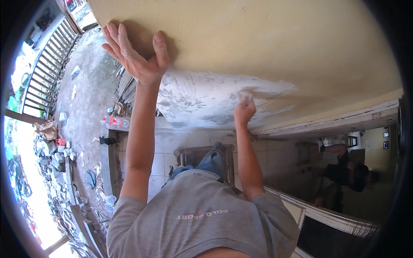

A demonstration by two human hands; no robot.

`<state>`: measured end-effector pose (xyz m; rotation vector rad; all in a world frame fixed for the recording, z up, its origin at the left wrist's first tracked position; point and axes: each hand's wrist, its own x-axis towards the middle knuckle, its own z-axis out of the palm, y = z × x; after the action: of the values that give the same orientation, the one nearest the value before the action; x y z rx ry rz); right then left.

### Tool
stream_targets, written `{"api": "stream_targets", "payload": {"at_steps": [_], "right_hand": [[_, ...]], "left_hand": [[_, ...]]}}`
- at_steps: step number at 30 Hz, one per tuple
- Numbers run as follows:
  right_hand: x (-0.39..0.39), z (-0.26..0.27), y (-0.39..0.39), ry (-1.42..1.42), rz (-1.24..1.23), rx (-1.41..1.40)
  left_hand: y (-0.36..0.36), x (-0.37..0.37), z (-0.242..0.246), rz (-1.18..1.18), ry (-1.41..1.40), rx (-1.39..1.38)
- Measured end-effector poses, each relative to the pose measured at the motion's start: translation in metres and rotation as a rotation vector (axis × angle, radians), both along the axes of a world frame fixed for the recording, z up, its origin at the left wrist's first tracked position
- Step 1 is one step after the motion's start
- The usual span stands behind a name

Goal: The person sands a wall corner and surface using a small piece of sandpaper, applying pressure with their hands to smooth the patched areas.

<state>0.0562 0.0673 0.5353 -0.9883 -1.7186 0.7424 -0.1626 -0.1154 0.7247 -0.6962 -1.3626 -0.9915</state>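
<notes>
My left hand [142,61] is spread against the yellow painted wall [226,35] near its outer edge, holding nothing. Lower on the wall lies a whitish patch [196,93] with grey scuffs and streaks. Over the right part of this patch my right hand [246,111] grips a small pale sheet [246,96], possibly sandpaper; motion blur hides its details. Fine white dust coats the fingers of my left hand.
My feet are on a wooden chair or stool [230,167] above a tiled floor [158,161]. Plastic bottles with red labels [116,121] lie on a ledge. Rubble [58,158] and a slatted fence [45,71] are outside at left. A person [348,175] sits in the doorway room.
</notes>
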Motion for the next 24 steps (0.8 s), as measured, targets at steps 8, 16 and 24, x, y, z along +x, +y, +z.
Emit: {"api": "stream_targets", "payload": {"at_steps": [8,16,24], "right_hand": [[-0.016,-0.003,-0.022,-0.170,0.132,0.016],[-0.010,0.009,0.002,0.116,-0.090,-0.030],[-0.006,0.017,0.003,0.046,-0.048,-0.053]], "left_hand": [[0.001,0.002,0.000,-0.004,-0.027,0.010],[0.002,0.001,0.003,0.036,-0.007,0.027],[0.001,0.001,0.002,0.063,-0.001,0.033]]}}
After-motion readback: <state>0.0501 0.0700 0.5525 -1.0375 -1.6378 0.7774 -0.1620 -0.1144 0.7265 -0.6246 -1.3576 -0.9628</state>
